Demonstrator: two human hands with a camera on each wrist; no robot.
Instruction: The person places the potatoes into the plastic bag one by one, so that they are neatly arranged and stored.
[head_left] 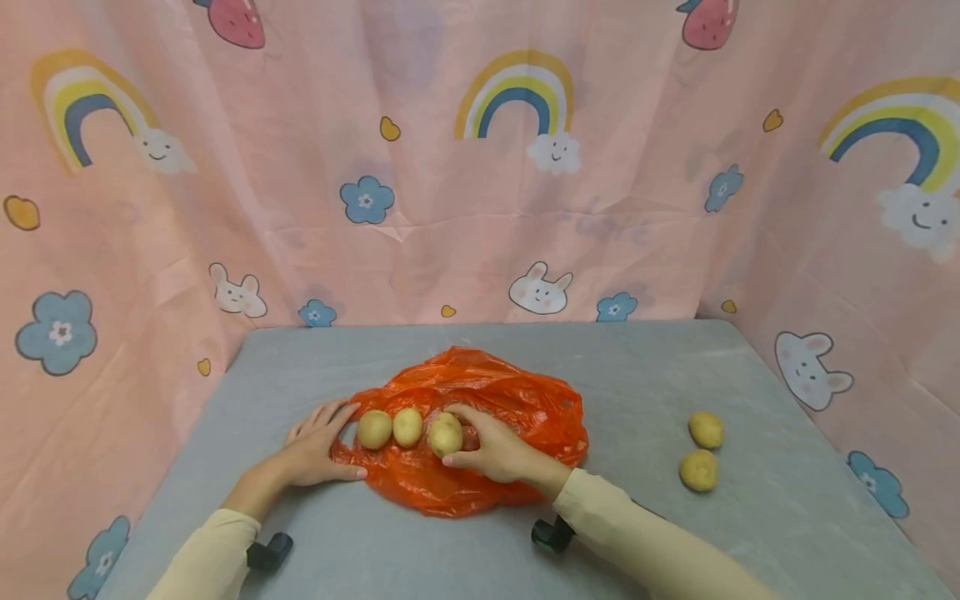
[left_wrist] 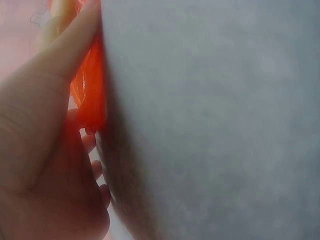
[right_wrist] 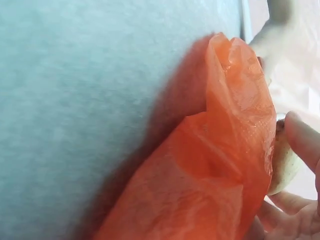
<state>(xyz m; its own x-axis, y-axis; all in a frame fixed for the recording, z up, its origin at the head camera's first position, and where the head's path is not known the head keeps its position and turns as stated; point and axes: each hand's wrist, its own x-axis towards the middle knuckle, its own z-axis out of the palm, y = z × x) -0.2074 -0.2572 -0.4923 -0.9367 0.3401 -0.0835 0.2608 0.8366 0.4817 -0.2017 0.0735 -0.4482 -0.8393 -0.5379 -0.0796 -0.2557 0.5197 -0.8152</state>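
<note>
An orange plastic bag (head_left: 450, 492) lies spread and crumpled on the table. My right hand (head_left: 498, 450) pinches a potato (head_left: 446, 436) between thumb and fingers over the middle of the bag. In the right wrist view the same potato (right_wrist: 284, 165) shows partly behind the bag's raised edge. Two more potatoes, a rounder one (head_left: 374, 429) and a smaller one (head_left: 407, 427), sit side by side on the bag's left part. At the bag's left edge my left hand (head_left: 315, 450) rests with fingers extended and thumb apart, beside the rounder potato. The left wrist view shows orange plastic (left_wrist: 91, 85) against the hand.
Two potatoes, one farther (head_left: 707, 430) and one nearer (head_left: 699, 471), lie on the grey table (head_left: 637, 375) to the right of the bag. A pink patterned curtain (head_left: 420, 275) hangs behind the table and along both sides.
</note>
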